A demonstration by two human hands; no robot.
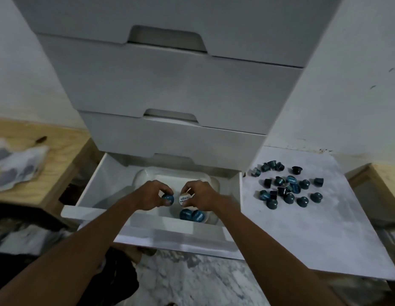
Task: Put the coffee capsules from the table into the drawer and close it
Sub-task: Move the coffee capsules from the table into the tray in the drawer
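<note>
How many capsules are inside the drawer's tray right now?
4: one in the left hand, one white-lidded in the right hand, two blue capsules resting in the tray below. The hands may hide more.

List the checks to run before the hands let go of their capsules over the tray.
1. Drawer open: ok.
2. Left hand holds a blue capsule: ok.
3. Right hand holds a white-topped capsule: ok.
4. Both hands over the tray: ok.
5. Tray has room beside its two capsules: ok.
6. Table cleared: not ok, pile of capsules remains.
</note>
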